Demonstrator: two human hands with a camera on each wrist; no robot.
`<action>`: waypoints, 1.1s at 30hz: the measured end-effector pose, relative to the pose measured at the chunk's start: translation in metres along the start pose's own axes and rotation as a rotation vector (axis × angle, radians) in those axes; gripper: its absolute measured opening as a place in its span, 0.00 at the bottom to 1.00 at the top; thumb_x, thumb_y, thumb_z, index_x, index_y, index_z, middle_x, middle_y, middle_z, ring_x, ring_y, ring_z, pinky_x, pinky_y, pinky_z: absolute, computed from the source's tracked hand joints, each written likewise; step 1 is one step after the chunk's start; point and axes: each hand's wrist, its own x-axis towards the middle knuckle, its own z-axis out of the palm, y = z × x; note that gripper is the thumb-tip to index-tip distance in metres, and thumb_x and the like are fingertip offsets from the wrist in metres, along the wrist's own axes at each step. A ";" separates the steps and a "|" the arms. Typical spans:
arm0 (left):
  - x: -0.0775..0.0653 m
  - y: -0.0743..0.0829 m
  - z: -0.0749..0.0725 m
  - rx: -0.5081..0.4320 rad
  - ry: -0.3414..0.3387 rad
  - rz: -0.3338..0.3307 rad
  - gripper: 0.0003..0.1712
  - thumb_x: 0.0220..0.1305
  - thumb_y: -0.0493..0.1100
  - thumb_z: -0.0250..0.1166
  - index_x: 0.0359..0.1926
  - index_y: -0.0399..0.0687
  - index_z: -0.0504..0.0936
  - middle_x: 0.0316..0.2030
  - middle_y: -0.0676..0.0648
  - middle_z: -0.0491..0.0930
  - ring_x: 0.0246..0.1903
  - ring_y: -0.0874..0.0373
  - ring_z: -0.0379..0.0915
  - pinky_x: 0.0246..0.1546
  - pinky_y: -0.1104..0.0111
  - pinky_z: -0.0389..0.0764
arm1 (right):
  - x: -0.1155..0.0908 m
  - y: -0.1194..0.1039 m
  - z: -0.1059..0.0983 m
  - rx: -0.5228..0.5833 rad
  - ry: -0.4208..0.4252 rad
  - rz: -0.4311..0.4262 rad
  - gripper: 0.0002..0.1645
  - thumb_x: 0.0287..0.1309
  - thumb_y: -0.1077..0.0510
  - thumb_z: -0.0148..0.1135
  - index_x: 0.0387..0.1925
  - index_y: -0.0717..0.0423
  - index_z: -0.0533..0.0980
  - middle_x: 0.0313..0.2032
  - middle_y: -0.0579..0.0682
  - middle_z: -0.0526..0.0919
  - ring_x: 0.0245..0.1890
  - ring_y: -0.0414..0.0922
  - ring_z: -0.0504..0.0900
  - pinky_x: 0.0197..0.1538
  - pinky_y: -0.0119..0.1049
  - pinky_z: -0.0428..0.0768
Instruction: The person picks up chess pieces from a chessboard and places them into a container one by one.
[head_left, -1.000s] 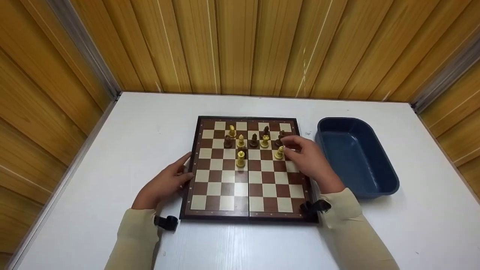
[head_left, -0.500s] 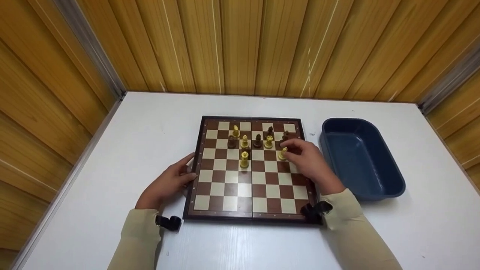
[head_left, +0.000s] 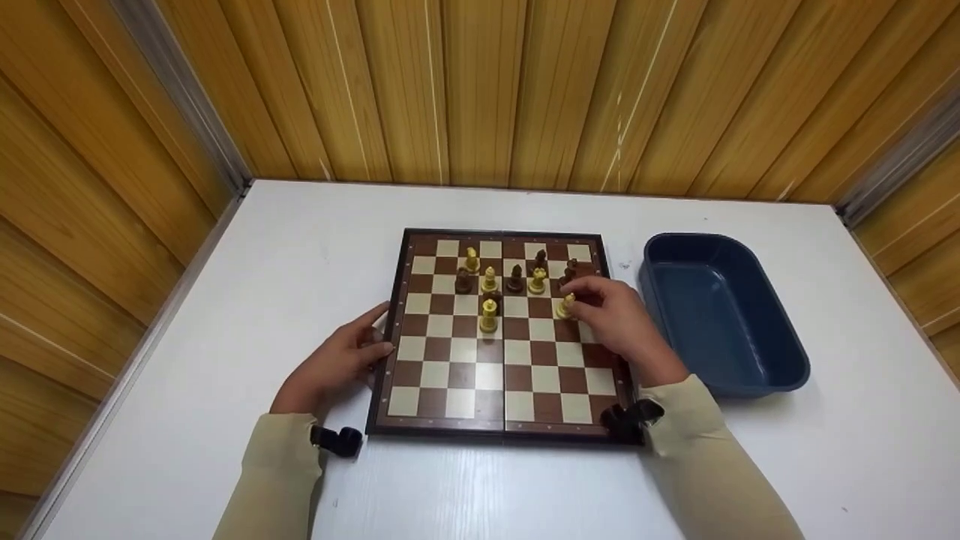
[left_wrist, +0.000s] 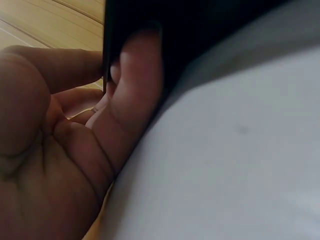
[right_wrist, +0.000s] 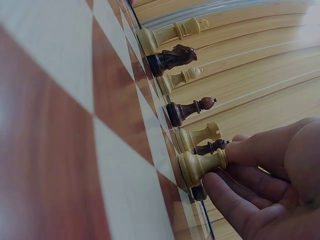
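In the head view a brown-and-cream chessboard [head_left: 480,375] lies on the white table. My left hand [head_left: 334,367] grips its left edge, thumb at the top rim; the left wrist view shows a finger [left_wrist: 140,75] reaching under the dark edge. Over the right half, my right hand [head_left: 619,315] pinches a light chess piece [right_wrist: 197,167] between thumb and fingers. That piece stands upright on its square, its top hidden by the fingertips. Just beyond it are a dark piece [head_left: 570,270], partly covered by the hand, and a light rook [head_left: 537,282].
More pieces stand in the far half: a tall light piece [head_left: 489,316], a light knight [head_left: 471,260], a dark bishop [head_left: 515,279] and several others. A deep blue tub [head_left: 784,330] sits right of the board. Wood-patterned walls [head_left: 480,90] enclose the table's back and sides.
One second ago the right hand's fingers were beside the light piece; now they pinch its top. The left hand keeps its place on the board. The head view has shifted slightly.
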 end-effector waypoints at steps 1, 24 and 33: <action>0.000 -0.001 0.000 0.004 0.001 -0.002 0.41 0.70 0.37 0.56 0.77 0.60 0.48 0.42 0.39 0.75 0.31 0.54 0.80 0.29 0.59 0.86 | 0.000 0.000 0.000 0.001 0.000 0.002 0.13 0.61 0.60 0.62 0.47 0.55 0.82 0.46 0.52 0.85 0.45 0.47 0.80 0.48 0.40 0.77; 0.000 -0.002 0.002 0.027 0.058 -0.045 0.41 0.70 0.38 0.57 0.76 0.62 0.49 0.42 0.41 0.74 0.31 0.55 0.78 0.30 0.62 0.85 | -0.002 -0.001 0.000 -0.045 -0.008 -0.014 0.13 0.62 0.58 0.63 0.47 0.51 0.83 0.52 0.52 0.83 0.54 0.51 0.79 0.57 0.48 0.76; 0.001 -0.002 0.002 0.023 0.068 -0.010 0.40 0.69 0.36 0.57 0.76 0.60 0.51 0.41 0.44 0.72 0.30 0.57 0.74 0.27 0.67 0.82 | -0.003 -0.005 -0.005 -0.059 0.016 -0.022 0.14 0.62 0.58 0.62 0.50 0.54 0.82 0.50 0.53 0.84 0.51 0.50 0.80 0.52 0.45 0.77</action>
